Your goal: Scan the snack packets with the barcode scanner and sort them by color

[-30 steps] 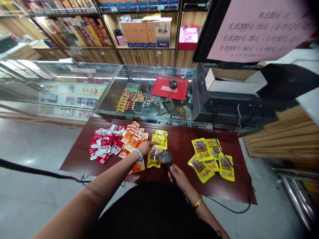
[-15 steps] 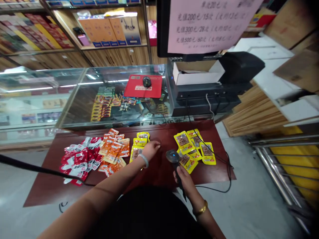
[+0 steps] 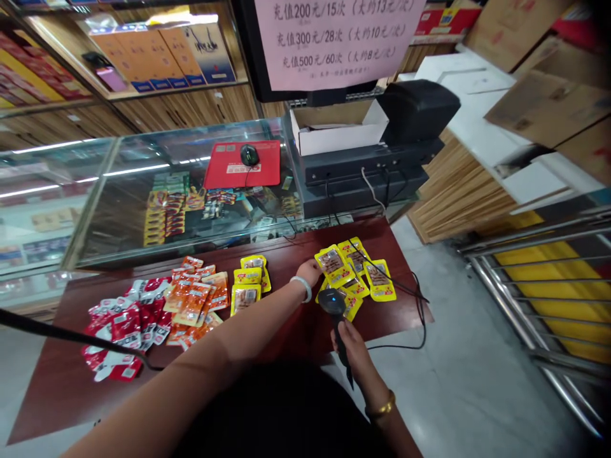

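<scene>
A long clear-glass display counter (image 3: 128,197) stands between the glossy dark-red worktop (image 3: 282,254) and striped brown wooden cabinets (image 3: 195,113), with smooth grey floor (image 3: 453,362) at right.

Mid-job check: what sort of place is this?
Probably a small shop's checkout area: there's a long clear-glass display case, a row of tall orange-and-blue rectangular boxes, and what looks like a black handheld scanner in the right hand.

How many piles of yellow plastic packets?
2: a small yellow pile right of the orange plastic packets, a larger yellow pile by the left hand. Packets underneath may be hidden.
</scene>
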Demonstrator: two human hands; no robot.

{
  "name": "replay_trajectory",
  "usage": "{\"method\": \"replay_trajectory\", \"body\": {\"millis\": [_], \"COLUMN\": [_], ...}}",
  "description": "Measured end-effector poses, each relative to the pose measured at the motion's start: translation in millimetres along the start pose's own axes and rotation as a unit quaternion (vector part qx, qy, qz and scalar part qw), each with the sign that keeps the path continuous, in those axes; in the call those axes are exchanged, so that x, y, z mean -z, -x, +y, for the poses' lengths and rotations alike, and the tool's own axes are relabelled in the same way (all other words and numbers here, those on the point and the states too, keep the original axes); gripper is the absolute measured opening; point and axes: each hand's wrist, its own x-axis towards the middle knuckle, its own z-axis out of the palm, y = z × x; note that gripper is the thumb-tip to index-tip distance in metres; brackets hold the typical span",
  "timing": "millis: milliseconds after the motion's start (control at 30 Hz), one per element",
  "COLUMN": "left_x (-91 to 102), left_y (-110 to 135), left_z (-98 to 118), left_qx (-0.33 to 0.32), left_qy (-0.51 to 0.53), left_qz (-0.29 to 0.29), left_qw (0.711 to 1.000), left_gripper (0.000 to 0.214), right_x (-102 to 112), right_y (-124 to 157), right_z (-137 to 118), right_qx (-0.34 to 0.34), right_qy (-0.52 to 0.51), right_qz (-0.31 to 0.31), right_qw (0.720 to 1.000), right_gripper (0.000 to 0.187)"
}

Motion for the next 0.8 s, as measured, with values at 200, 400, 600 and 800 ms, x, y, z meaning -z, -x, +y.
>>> {"method": "replay_trajectory", "body": {"millis": [200, 400, 600, 800], "left_x": [21.1, 1.9, -24.0, 8.0], "left_y": [19, 13, 5, 34], "left_z": [-15, -10, 8, 5], "left_qx": [0.054, 0.078, 0.063, -0.007], "left_qy": [0.159, 0.120, 0.144, 0.221], "left_qz": [-0.015, -0.083, -0.044, -0.119], "left_qw": [0.986, 0.986, 0.987, 0.968], "left_gripper": [0.021, 0.020, 0.008, 0.016], "right_x": [-10, -12, 0, -5], "right_y": [-10, -5, 12, 20], "right_z": [7, 5, 6, 9], "right_qx": [-0.010, 0.013, 0.033, 0.027], "right_qy": [0.020, 0.058, 0.079, 0.075], "right_qz": [-0.014, -0.010, 0.011, -0.001], "right_qw": [1.000, 0.998, 0.996, 0.997], "right_gripper": [0.057, 0.051, 0.047, 0.049]}}
